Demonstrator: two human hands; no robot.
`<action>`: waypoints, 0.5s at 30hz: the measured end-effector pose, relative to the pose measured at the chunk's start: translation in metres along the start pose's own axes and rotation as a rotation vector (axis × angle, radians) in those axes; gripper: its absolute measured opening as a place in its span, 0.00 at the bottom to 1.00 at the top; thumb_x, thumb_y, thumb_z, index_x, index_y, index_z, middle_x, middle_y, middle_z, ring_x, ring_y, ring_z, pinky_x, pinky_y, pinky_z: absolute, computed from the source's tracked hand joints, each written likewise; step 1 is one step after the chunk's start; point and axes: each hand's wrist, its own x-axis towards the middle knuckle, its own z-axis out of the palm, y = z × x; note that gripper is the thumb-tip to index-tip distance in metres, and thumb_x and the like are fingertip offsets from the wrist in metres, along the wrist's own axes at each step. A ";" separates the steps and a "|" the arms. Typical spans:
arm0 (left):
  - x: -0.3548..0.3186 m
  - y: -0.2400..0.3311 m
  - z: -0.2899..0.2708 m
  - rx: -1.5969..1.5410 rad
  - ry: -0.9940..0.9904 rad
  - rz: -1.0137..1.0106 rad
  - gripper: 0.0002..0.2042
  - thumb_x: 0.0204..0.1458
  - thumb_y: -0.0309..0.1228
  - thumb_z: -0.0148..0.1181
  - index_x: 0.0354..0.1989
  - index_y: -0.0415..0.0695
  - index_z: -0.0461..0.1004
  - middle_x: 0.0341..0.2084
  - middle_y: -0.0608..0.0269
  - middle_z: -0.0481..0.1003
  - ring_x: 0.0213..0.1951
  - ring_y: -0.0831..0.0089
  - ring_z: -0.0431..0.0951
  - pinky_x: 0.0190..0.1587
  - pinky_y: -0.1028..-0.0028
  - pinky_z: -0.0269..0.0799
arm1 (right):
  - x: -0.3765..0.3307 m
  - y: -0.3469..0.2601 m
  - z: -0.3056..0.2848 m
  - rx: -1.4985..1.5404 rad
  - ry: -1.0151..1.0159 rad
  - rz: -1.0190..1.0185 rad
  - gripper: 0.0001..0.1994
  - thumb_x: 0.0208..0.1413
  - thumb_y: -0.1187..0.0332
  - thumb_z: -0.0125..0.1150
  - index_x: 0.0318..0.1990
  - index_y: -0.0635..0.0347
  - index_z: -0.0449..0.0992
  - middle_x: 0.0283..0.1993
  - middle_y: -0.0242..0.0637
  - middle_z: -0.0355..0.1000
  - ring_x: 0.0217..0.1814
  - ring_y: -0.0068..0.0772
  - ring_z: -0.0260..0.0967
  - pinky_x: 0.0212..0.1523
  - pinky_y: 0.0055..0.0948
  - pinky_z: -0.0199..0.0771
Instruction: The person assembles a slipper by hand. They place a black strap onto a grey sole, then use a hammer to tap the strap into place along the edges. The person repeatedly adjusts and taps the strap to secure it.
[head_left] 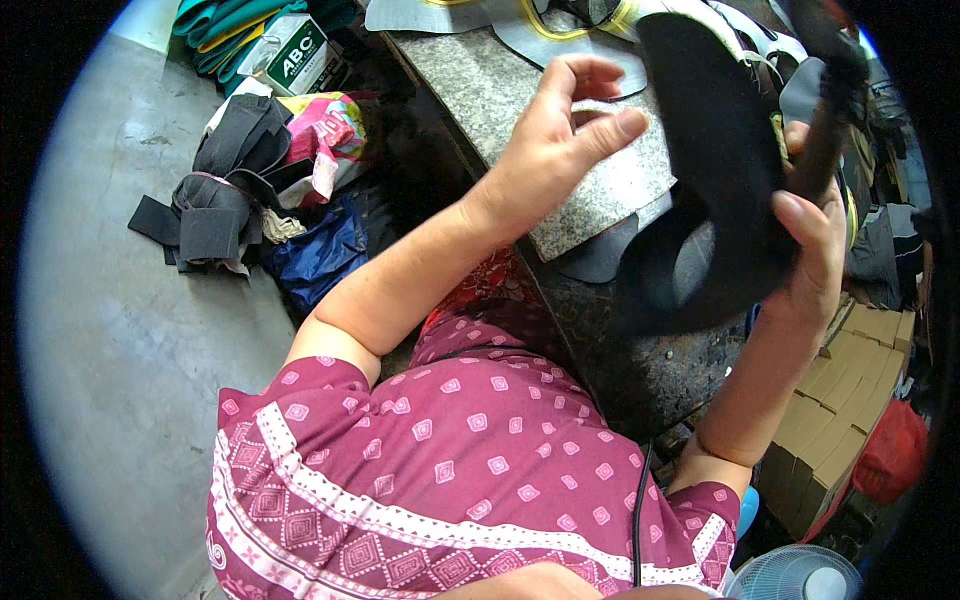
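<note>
My right hand (818, 240) is raised over the right side of the table, its thumb and fingers closed on a black curved flat piece (715, 130). The piece hangs upright, bends into a hook shape at its lower end and is somewhat blurred. A dark brown stick-like thing (828, 125) runs upward beside the same hand; its kind is unclear, and I cannot tell if the fingers grip it too. Left of the black piece, my left hand (580, 125) hovers over the speckled stone slab (480, 100). Its fingers are loosely bent and apart, with nothing in them.
Grey cut pieces with yellow edging (570, 45) lie across the slab's far end. On the left floor sit a bundle of black strips (215, 210), a blue bag (325, 250) and folded green cloth (215, 35). Cardboard boxes (835, 390) and a fan (800, 575) stand at right.
</note>
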 end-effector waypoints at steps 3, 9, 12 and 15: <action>0.012 -0.006 -0.011 -0.471 -0.196 -0.075 0.40 0.59 0.48 0.65 0.72 0.40 0.52 0.64 0.53 0.64 0.63 0.68 0.68 0.64 0.65 0.67 | -0.007 0.009 -0.010 0.001 0.003 -0.036 0.29 0.44 0.70 0.70 0.57 0.64 0.71 0.44 0.34 0.75 0.44 0.25 0.73 0.51 0.23 0.72; 0.020 -0.022 -0.037 0.101 -0.142 -0.124 0.23 0.54 0.32 0.71 0.56 0.40 0.73 0.41 0.60 0.82 0.42 0.69 0.84 0.46 0.71 0.79 | -0.008 0.060 -0.030 -0.676 0.166 -0.029 0.19 0.62 0.69 0.64 0.58 0.62 0.71 0.32 0.28 0.72 0.26 0.13 0.64 0.25 0.16 0.65; 0.017 -0.041 -0.038 1.282 -0.156 0.174 0.23 0.51 0.38 0.71 0.56 0.50 0.74 0.38 0.58 0.83 0.39 0.63 0.85 0.40 0.66 0.81 | -0.019 0.058 -0.041 -0.565 0.168 0.001 0.21 0.68 0.64 0.59 0.65 0.57 0.70 0.32 0.27 0.71 0.26 0.13 0.63 0.25 0.17 0.65; 0.023 -0.058 -0.039 1.228 -0.127 0.356 0.22 0.51 0.42 0.68 0.56 0.57 0.75 0.36 0.59 0.83 0.37 0.58 0.84 0.37 0.62 0.80 | -0.033 0.055 -0.042 -0.648 0.189 -0.219 0.20 0.71 0.60 0.54 0.68 0.49 0.71 0.41 0.30 0.76 0.28 0.13 0.65 0.26 0.16 0.66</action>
